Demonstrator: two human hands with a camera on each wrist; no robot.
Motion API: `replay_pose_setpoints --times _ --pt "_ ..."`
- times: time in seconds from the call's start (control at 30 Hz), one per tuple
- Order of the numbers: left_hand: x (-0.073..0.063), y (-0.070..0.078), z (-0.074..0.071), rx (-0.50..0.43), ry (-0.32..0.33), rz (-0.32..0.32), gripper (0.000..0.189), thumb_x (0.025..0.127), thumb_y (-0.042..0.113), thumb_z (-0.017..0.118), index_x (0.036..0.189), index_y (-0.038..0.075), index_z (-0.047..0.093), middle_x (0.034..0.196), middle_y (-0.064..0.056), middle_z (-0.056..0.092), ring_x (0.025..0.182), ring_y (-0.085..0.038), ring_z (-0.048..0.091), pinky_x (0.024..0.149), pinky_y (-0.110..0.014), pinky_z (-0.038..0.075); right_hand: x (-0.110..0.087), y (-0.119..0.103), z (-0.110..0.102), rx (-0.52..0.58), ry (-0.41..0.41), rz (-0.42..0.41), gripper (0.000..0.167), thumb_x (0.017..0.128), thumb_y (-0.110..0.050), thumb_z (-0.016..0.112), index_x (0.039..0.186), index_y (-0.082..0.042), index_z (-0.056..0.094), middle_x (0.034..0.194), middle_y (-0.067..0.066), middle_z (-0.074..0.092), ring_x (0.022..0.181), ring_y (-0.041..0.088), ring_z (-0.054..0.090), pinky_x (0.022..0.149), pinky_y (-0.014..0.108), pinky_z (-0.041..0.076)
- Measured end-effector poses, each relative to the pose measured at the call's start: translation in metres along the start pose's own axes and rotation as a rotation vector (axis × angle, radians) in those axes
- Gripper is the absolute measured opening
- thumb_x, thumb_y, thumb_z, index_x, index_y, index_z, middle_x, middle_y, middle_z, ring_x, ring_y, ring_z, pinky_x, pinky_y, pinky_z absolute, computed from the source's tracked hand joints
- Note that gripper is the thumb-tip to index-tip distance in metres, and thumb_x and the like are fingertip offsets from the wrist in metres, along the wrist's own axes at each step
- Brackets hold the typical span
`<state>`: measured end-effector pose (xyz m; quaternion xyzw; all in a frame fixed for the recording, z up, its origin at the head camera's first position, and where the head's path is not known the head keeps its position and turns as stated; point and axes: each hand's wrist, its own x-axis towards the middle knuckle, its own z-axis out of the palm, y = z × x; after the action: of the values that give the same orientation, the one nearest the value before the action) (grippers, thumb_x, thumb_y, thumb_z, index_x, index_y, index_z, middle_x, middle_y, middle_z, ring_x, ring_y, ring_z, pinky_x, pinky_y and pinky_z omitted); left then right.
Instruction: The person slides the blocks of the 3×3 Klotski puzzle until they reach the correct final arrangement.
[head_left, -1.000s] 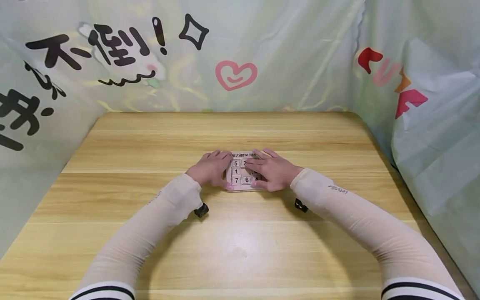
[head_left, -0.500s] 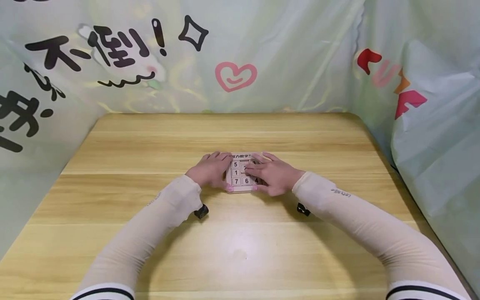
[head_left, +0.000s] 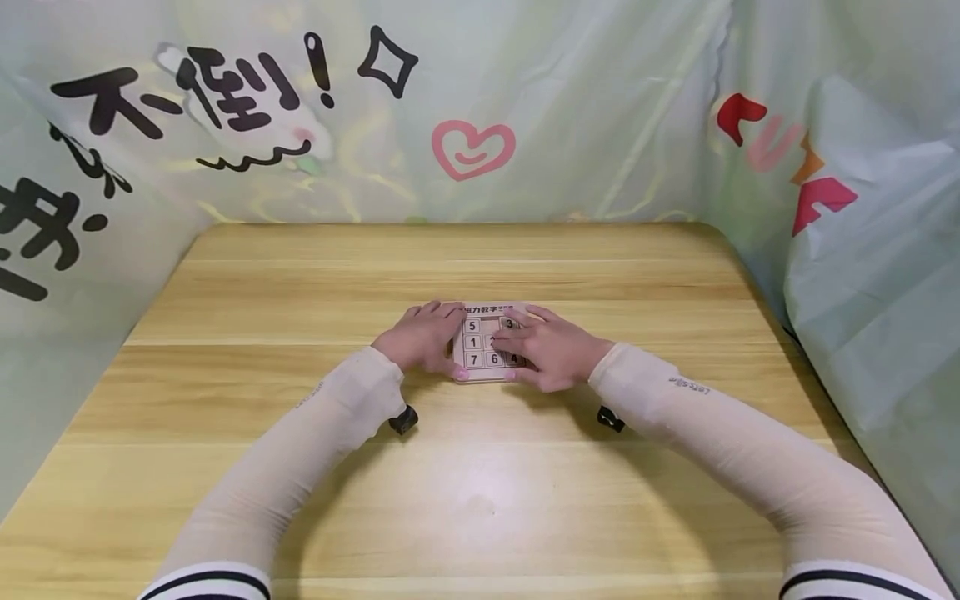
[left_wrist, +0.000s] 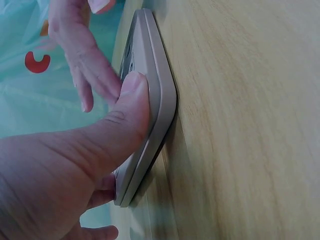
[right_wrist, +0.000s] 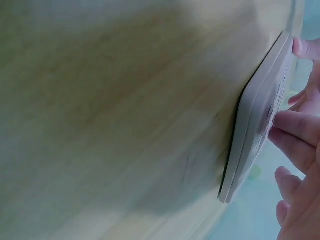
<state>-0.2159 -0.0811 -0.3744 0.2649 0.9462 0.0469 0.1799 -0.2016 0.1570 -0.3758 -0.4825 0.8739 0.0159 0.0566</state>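
A pale pink sliding number puzzle (head_left: pixel 480 377) lies flat on the table in the head view, with numbered tiles in its frame. 5, 1, 7, 6 and 3 are readable; the top middle slot is bare. My left hand (head_left: pixel 423 337) holds the puzzle's left side, thumb (left_wrist: pixel 131 95) on the near corner and fingers at the far corner. From the right, my right hand (head_left: pixel 553 352) reaches over the board. Its extended fingertips (right_wrist: pixel 289 120) press on the middle tile and hide most of its number; the hand also covers part of the right column.
The wooden table (head_left: pixel 480 500) spreads around the puzzle. A printed cloth (head_left: pixel 600 108) with black lettering and a pink heart hangs behind and along both sides. Black wrist cameras (head_left: pixel 403 420) sit under the sleeves.
My right fingers have drawn the 2 tile from the top middle slot down to the centre, baring the top slot. My left hand has stayed in place on the puzzle.
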Motion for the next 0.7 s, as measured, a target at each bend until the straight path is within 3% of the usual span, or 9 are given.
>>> replay_pose_setpoints --times 0.4,0.7 --pt "-0.002 0.000 -0.003 -0.016 0.002 -0.014 0.107 0.072 0.061 0.075 0.153 0.008 0.027 0.159 -0.007 0.024 0.143 -0.039 0.020 0.116 -0.053 0.015 0.013 0.002 -0.003 0.003 0.008 0.007 0.063 0.099 -0.044 0.045 0.148 -0.005 0.040 0.151 0.011 0.039 0.145 0.036 0.017 0.118 0.052 0.008" --pt "-0.004 -0.002 -0.002 -0.018 0.023 -0.012 0.106 0.072 0.061 0.075 0.153 0.010 0.028 0.158 -0.005 0.026 0.143 -0.041 0.019 0.116 -0.055 0.015 0.027 0.005 -0.004 -0.001 -0.030 0.011 0.052 0.102 -0.030 0.035 0.148 -0.008 0.039 0.152 0.007 0.037 0.144 0.036 0.017 0.117 0.053 0.008"
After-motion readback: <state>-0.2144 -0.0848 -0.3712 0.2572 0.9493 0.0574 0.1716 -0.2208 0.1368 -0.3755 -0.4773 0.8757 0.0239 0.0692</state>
